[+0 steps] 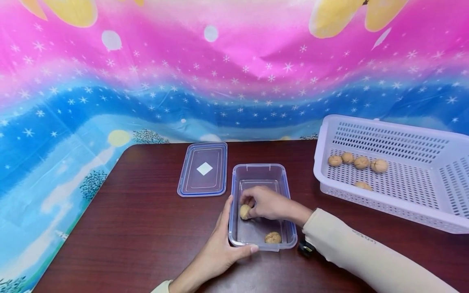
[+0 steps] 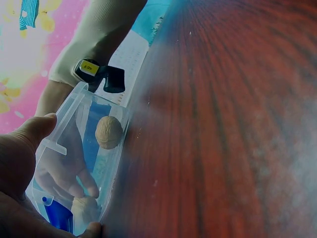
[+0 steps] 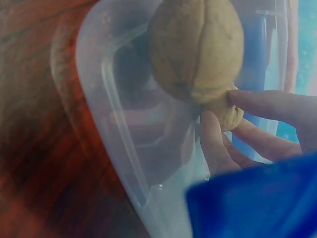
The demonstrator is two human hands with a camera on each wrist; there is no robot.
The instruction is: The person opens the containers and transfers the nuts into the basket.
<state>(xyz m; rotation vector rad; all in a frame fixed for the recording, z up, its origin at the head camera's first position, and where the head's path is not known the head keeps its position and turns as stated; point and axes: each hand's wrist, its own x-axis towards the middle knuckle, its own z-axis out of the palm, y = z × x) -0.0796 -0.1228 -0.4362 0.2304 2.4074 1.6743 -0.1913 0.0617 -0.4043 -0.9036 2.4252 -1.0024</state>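
Note:
A clear plastic container [image 1: 261,172] stands on the dark wooden table. My left hand [image 1: 224,238] grips its near left corner, with the fingers along the left wall and the thumb on the near rim. My right hand [image 1: 250,206] reaches inside and pinches a walnut [image 1: 244,211] low against the left wall. A second walnut [image 1: 272,237] lies loose near the front wall. In the left wrist view the loose walnut [image 2: 109,132] shows through the wall, with the pinched walnut [image 2: 85,208] below my right fingers [image 2: 74,186]. The right wrist view has the loose walnut [image 3: 195,49] up close and the pinched walnut [image 3: 229,114] at my fingertips [image 3: 213,144].
The container's blue-rimmed lid [image 1: 203,169] lies flat just behind and left of it. A white perforated basket [image 1: 395,191] with several walnuts [image 1: 360,162] sits at the right. A colourful starry cloth hangs behind the table and covers its left side.

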